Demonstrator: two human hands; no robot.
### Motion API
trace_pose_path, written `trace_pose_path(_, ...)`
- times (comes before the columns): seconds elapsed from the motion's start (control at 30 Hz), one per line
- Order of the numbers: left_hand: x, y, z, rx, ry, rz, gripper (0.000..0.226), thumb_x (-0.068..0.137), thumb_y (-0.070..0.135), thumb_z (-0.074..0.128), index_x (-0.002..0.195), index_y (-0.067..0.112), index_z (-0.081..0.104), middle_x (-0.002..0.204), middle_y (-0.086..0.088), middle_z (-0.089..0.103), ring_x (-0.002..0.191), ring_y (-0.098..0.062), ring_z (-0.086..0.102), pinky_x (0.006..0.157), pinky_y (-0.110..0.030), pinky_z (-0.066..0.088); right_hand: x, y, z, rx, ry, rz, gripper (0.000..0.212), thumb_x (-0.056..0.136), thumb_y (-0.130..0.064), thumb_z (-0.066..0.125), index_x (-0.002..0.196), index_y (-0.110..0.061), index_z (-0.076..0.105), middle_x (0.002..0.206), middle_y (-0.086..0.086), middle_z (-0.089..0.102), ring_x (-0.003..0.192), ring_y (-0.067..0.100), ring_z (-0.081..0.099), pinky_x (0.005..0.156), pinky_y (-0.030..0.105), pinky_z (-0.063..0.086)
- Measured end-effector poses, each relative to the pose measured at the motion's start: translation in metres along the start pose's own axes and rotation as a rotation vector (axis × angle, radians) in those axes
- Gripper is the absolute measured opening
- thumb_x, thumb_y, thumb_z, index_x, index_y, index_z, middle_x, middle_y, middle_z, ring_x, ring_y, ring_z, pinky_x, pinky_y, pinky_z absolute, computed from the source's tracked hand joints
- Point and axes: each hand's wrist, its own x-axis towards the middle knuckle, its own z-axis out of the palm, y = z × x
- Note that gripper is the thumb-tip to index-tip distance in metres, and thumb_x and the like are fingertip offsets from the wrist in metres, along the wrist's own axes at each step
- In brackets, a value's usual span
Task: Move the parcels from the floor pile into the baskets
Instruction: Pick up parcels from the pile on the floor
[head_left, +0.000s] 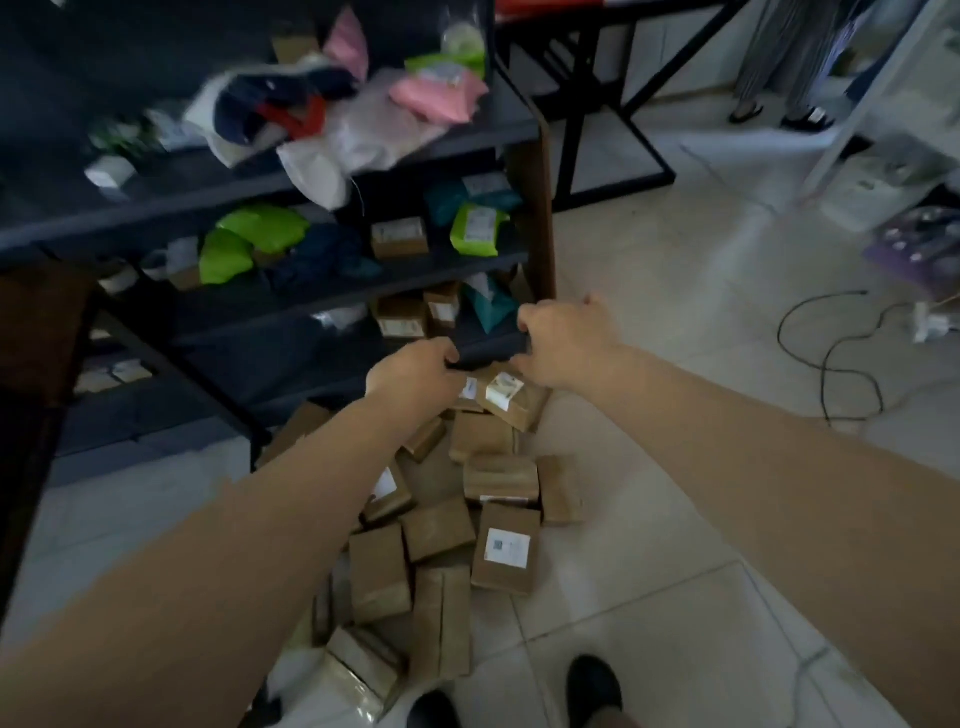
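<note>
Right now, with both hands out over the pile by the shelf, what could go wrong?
1. The left hand and right hand grip something dark at the shelf edge; what it is cannot be told, and pulling it might knock the labelled box below off the heap.
2. The brown boxes lie loosely stacked right before the shoes, a likely trip point.
3. A cable loops on the floor to the right.

I see pale floor tiles (675, 597), dark shelving (260, 182) at ten o'clock, a black frame table (597, 78) at one o'clock, dim light.
</note>
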Motion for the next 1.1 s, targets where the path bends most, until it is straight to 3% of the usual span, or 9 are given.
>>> trace_pose_path(0.13, 0.058, -0.026, 0.115, -0.001, -0.055, -0.026, 0.026, 0.092, 0.031, 0.045, 0.114, 0.022, 0.055, 0.113, -0.002, 0.058, 0.096, -0.02, 0.054, 0.074, -0.032, 0.042, 0.017, 0.021, 0.121, 0.022, -0.037, 0.055, 0.035, 0.086, -0.047, 0.052, 0.107, -0.018, 0.052, 0.106, 0.005, 0.059, 0.099, 0.027, 0.056, 0.091, 0.041, 0.026)
trace_pose_path(0.3, 0.113, -0.095, 0.297, 0.055, -0.088, -0.047, 0.023, 0.092, 0.027, 0.044, 0.11, 0.02, 0.057, 0.107, -0.002, 0.06, 0.097, -0.022, 0.057, 0.086, -0.041, 0.049, 0.027, 0.024, 0.31, -0.003, -0.152, 0.057, 0.035, 0.085, -0.034, 0.054, 0.116, -0.019, 0.051, 0.113, 0.003, 0.059, 0.105, 0.025, 0.054, 0.09, 0.037, 0.028)
trace_pose_path(0.43, 0.152, -0.141, 0.426, 0.049, -0.107, -0.082, 0.018, 0.088, 0.032, 0.051, 0.103, 0.024, 0.057, 0.106, 0.001, 0.061, 0.094, -0.019, 0.058, 0.08, -0.036, 0.05, 0.034, 0.018, 0.456, -0.013, -0.193, 0.028, 0.024, 0.085, -0.031, 0.056, 0.107, -0.02, 0.056, 0.102, 0.002, 0.063, 0.092, 0.023, 0.056, 0.081, 0.037, 0.03)
trace_pose_path(0.57, 0.187, -0.167, 0.514, 0.043, -0.062, -0.089, 0.03, 0.09, 0.027, 0.05, 0.12, 0.024, 0.053, 0.119, 0.003, 0.056, 0.106, -0.018, 0.054, 0.084, -0.035, 0.049, 0.044, 0.022, 0.562, -0.031, -0.187, -0.009, 0.027, 0.083, -0.034, 0.056, 0.107, -0.021, 0.053, 0.105, 0.001, 0.061, 0.096, 0.022, 0.055, 0.077, 0.036, 0.026)
trace_pose_path(0.7, 0.208, -0.183, 0.564, 0.022, 0.013, -0.118, 0.034, 0.09, 0.032, 0.048, 0.124, 0.029, 0.05, 0.122, 0.001, 0.055, 0.107, -0.02, 0.054, 0.082, -0.033, 0.048, 0.061, 0.031, 0.621, -0.021, -0.143, -0.044, 0.034, 0.08, -0.035, 0.061, 0.109, -0.021, 0.053, 0.108, 0.002, 0.059, 0.1, 0.023, 0.054, 0.076, 0.035, 0.028)
trace_pose_path(0.9, 0.22, -0.193, 0.595, 0.078, -0.03, -0.164, 0.032, 0.092, 0.03, 0.043, 0.123, 0.025, 0.05, 0.121, -0.003, 0.056, 0.107, -0.024, 0.055, 0.074, -0.032, 0.042, 0.075, 0.03, 0.656, -0.021, -0.21, -0.11, 0.036, 0.077, -0.038, 0.06, 0.109, -0.023, 0.052, 0.107, 0.001, 0.057, 0.1, 0.023, 0.055, 0.08, 0.036, 0.04)
trace_pose_path(1.1, 0.204, -0.19, 0.619, 0.011, -0.049, -0.187, 0.026, 0.091, 0.028, 0.047, 0.115, 0.021, 0.056, 0.112, -0.004, 0.061, 0.101, -0.025, 0.058, 0.075, -0.032, 0.046, 0.042, 0.025, 0.689, 0.001, -0.271, -0.004, 0.025, 0.084, -0.044, 0.055, 0.087, -0.019, 0.054, 0.095, 0.001, 0.062, 0.079, 0.022, 0.055, 0.062, 0.03, 0.04)
